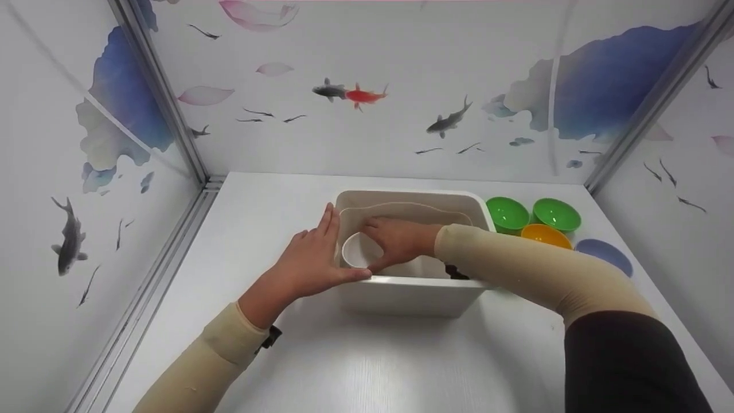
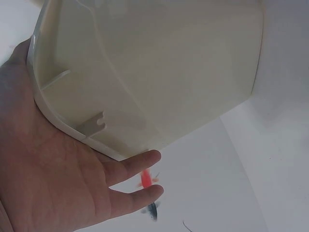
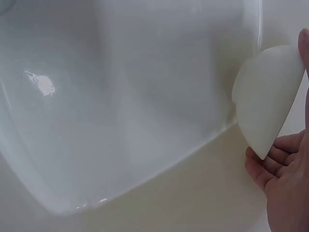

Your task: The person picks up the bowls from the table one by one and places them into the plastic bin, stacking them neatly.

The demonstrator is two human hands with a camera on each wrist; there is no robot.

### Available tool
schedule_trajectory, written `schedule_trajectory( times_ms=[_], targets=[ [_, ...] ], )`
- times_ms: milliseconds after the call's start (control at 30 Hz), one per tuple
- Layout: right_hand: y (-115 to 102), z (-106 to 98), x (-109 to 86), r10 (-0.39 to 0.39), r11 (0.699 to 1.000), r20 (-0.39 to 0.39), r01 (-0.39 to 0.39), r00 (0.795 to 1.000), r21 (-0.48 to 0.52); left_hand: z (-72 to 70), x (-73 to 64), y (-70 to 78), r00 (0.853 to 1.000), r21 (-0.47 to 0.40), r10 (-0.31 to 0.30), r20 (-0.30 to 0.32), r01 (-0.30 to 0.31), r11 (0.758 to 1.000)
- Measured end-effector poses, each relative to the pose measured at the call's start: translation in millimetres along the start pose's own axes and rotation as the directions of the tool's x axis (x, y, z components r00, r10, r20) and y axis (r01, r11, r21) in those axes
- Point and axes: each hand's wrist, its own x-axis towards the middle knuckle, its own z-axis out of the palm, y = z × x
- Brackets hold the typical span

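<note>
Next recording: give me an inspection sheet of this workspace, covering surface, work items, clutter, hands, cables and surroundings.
Surface: white tabletop, with a bright reflection near the front.
Work items: white bin; white bowl inside it.
Clutter: right of the bin, a green bowl, a second green bowl, an orange bowl and a blue bowl.
Hands: left hand rests on the bin's rim; right hand grips the white bowl.
Cables: nothing seen.
Surroundings: white walls printed with fish; metal strips at the corners.
</note>
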Motion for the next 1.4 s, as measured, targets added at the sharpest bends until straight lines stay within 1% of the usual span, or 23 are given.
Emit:
schedule_trajectory(
  times_ms=[133,367,533,767,933,1200,1400],
  targets=[
    [0,3,0.3,-0.016,1.000,0.008,0.016,1.000,-0.016,-0.4,0.4,-0.4,1.000,-0.004,-0.004,0.006,0.004,1.000],
    [-1,7,0.3,-0.037,0.999,-0.007,0.036,0.999,-0.030,-0.4,-0.1,-0.6,1.000,0.002,0.002,0.007,-0.002,1.000],
    [-6,3,0.2,-0.010,0.999,0.008,0.010,1.000,-0.051,-0.7,0.4,-0.1,1.000,0.003,-0.003,0.005,0.003,1.000],
    [-14,1,1.4,0.046,0.985,0.025,-0.041,0.999,-0.168,0.2,0.6,-0.8,1.000,0.012,0.001,0.000,-0.001,1.000],
    [-16,5,2.1,0.079,0.976,0.033,-0.071,0.996,-0.205,0.6,-0.6,-1.3,1.000,0.003,0.005,-0.004,-0.005,1.000],
    [-15,6,0.7,0.047,0.962,0.023,-0.039,0.999,-0.272,0.7,-1.5,-1.0,1.000,-0.001,0.010,-0.003,-0.010,1.000],
    [-14,4,0.6,0.039,0.966,0.025,-0.031,0.999,-0.257,0.2,-0.9,-0.7,1.000,-0.004,0.004,-0.002,-0.004,1.000]
  ],
)
